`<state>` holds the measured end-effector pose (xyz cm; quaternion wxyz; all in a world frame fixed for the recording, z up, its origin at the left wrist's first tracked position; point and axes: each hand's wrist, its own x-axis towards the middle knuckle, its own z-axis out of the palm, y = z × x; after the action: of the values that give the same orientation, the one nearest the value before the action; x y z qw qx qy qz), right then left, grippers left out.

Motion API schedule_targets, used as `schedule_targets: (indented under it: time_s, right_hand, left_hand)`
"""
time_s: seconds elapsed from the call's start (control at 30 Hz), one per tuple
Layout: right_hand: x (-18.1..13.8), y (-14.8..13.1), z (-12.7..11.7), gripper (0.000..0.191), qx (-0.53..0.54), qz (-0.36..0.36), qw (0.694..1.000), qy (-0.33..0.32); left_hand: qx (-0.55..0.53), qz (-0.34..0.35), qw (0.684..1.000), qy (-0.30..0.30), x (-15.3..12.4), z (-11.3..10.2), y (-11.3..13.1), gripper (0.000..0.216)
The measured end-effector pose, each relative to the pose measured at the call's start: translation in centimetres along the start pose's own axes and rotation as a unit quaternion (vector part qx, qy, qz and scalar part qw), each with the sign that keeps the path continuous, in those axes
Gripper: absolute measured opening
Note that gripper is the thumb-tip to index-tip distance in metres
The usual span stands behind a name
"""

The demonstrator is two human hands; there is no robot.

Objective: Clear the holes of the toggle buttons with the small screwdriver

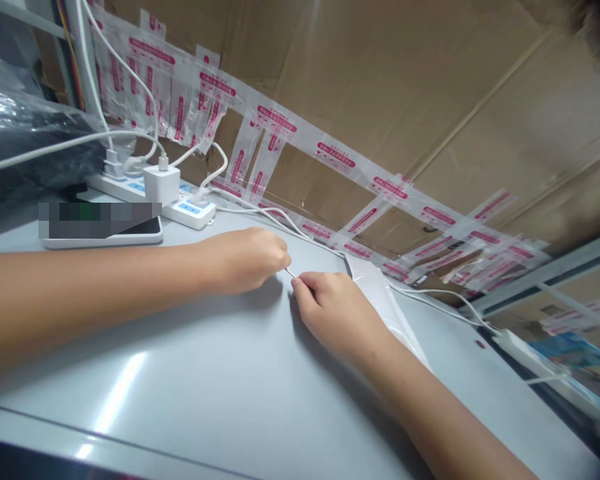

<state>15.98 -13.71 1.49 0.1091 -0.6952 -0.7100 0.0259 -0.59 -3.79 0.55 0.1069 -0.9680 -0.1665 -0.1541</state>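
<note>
Rod (291, 272), slim and silvery, bridges the narrow gap between the two hands, with only a short length of it bare. Its long axis runs aslant: the left end sits higher in view and farther off, and the right end slopes down toward the wearer.

The left hand (253, 259) has its fingers curled in and closed, seemingly gripping the far end (the exact contact is hidden behind the knuckles). The right hand (337, 303) pinches the near end, its thumb laid along the side toward the left and its other fingers folded under. From the right fingertips, then, the bare part lies up and to the left; from the left fingers, it lies down and to the right. Neither hand is nearer, since the rod meets both.

Both hands are low over the pale surface (180, 373), shadows beneath them; whether either rests on it I cannot tell. Just beyond the right hand, a white sheet (375, 287) runs back along that forearm. Past the left forearm are a white-edged device (105, 243), partly blurred out, and a power strip (193, 212) with a white adapter (163, 185) plugged in.
</note>
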Motion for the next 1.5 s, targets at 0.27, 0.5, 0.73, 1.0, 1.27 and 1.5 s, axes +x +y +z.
schedule_targets:
  time_s: [0.27, 0.5, 0.73, 1.0, 1.27, 1.5]
  right_hand:
    - [-0.1, -0.3, 0.2, 0.037, -0.063, 0.015, 0.998, -0.001]
    - [0.3, 0.2, -0.1, 0.039, -0.033, 0.027, 0.999, -0.012]
    - [0.4, 0.3, -0.3, 0.038, 0.033, 0.045, 0.998, -0.028]
    - [0.9, 1.2, 0.0, 0.037, 0.126, 0.049, 0.991, -0.001]
    - [0.5, 0.7, -0.6, 0.044, 0.124, 0.035, 0.991, -0.030]
    - [0.5, 0.7, -0.5, 0.044, 0.126, 0.043, 0.991, -0.024]
  left_hand:
    - [0.053, 0.047, 0.997, -0.008, 0.2, -0.3, 0.9, 0.017]
    - [-0.085, -0.042, 0.994, 0.059, 0.3, -0.6, 1.0, 0.021]
    - [-0.423, -0.281, 0.861, 0.010, 0.1, -0.8, -1.3, 0.021]
    - [-0.511, -0.307, 0.803, 0.009, 0.3, -0.4, -1.1, 0.019]
    - [-0.554, -0.302, 0.775, 0.029, 0.1, -0.1, -1.5, 0.021]
    - [-0.538, -0.290, 0.791, 0.032, 0.1, -0.5, -1.4, 0.021]
